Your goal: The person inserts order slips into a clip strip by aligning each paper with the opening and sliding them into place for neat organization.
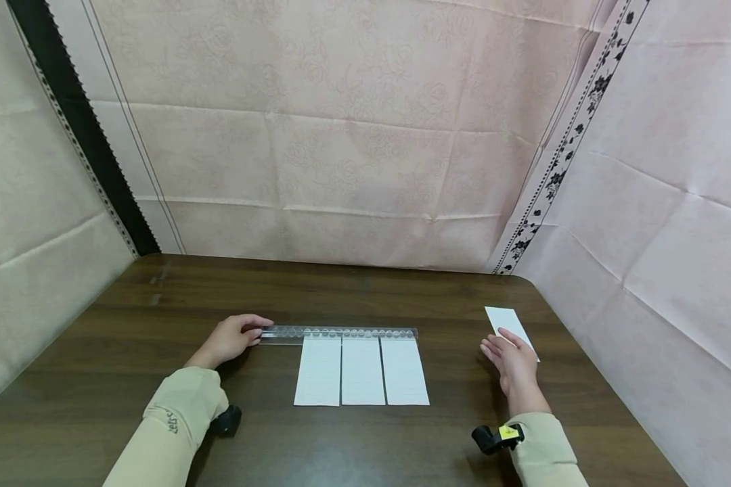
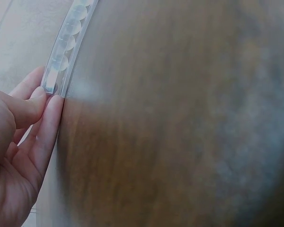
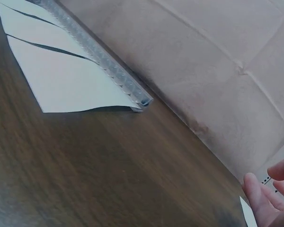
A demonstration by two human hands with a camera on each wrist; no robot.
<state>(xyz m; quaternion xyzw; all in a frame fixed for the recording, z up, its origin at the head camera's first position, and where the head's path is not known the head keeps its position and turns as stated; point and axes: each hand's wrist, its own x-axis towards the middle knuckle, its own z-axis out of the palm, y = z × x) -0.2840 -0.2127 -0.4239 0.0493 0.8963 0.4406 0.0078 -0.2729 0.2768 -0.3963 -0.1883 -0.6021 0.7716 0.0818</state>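
A clear plastic ruler (image 1: 283, 334) with a row of round shapes lies sideways on the table. My left hand (image 1: 228, 338) pinches its left end between thumb and fingers, as the left wrist view also shows. Three white paper cards stand side by side below it, left card (image 1: 318, 372), middle card (image 1: 363, 372) and right card (image 1: 405, 372), their top edges along the ruler and thin gaps between them. To the right, my right hand (image 1: 514, 365) is over the lower part of another white card (image 1: 507, 318), fingers loosely bent, partly hiding it.
The dark wooden table (image 1: 365, 446) has a rounded far right corner. Pale cloth walls (image 1: 341, 155) rise behind it and on both sides. A black wrist device (image 1: 227, 421) sits at the left cuff, and another wrist device (image 1: 490, 439) at the right cuff.
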